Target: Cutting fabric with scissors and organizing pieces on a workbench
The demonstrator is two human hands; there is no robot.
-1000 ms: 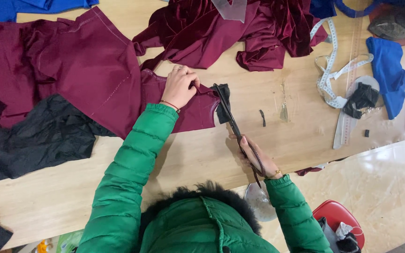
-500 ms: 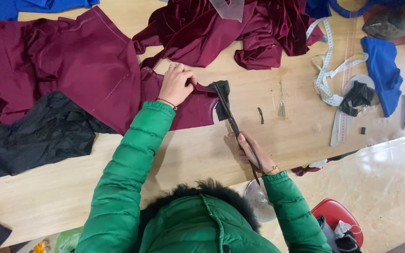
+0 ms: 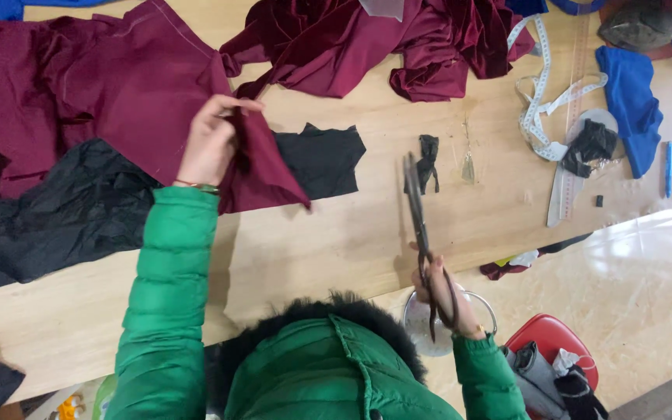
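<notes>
Head view, looking down on a wooden tabletop strewn with cloth. The left hand is closed in a pinch on the cut edge of a maroon fabric panel, whose lower corner is lifted off the tabletop and hangs as a pointed flap toward the right. The right hand is closed through the handles of a pair of long dark scissors; the blades appear shut or nearly so. The long axis of the scissors runs almost straight away from the body, tips pointing toward the far side of the tabletop. The lifted fabric corner lies to the left of the blades and is well apart from them, so the scissors are nowhere in contact with the cloth. The left hand is the nearer to the fabric; the right hand is held low, near the tabletop's near edge. A black fabric piece lies flat between the flap and the blades, partly under the flap. A small black scrap is seen just beside the scissor tips. A white measuring tape and a blue cloth lie at far right.
</notes>
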